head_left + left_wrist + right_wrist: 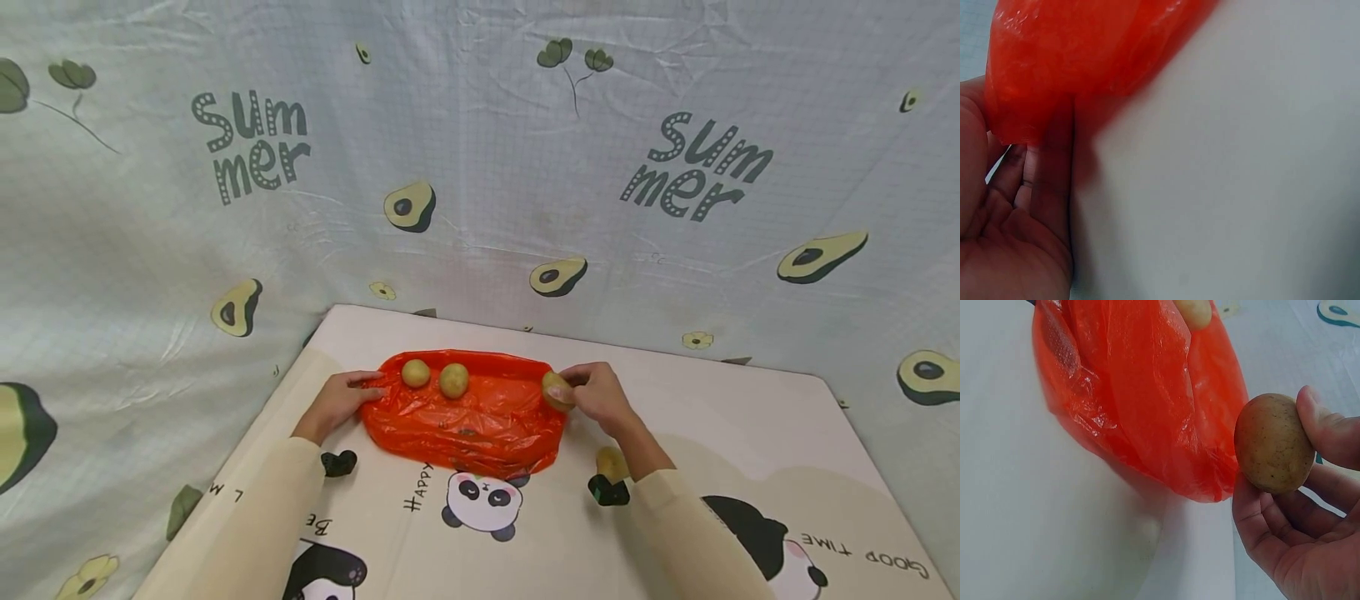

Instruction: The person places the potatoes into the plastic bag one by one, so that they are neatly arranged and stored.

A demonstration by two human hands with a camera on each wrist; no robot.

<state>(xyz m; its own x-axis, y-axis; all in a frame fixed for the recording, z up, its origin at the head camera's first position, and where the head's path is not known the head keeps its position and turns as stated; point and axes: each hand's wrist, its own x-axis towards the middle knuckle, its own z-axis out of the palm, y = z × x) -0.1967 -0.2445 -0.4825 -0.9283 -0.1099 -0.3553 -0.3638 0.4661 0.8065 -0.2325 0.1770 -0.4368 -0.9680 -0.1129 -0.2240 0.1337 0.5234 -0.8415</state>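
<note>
A red plastic bag lies spread wide, its rim raised around a hollow. Two potatoes, one on the left and one beside it, sit in the far left part of it. My left hand holds the bag's left rim, thumb over the top and fingers beneath the film. At the right rim, my right hand pinches a potato between thumb and fingers. In the right wrist view this potato is just beside the bag's edge.
Near the right forearm is a yellowish, potato-like thing with a dark object against it. Another dark object is by the left wrist. Printed pandas mark the pale tabletop. A patterned cloth hangs behind.
</note>
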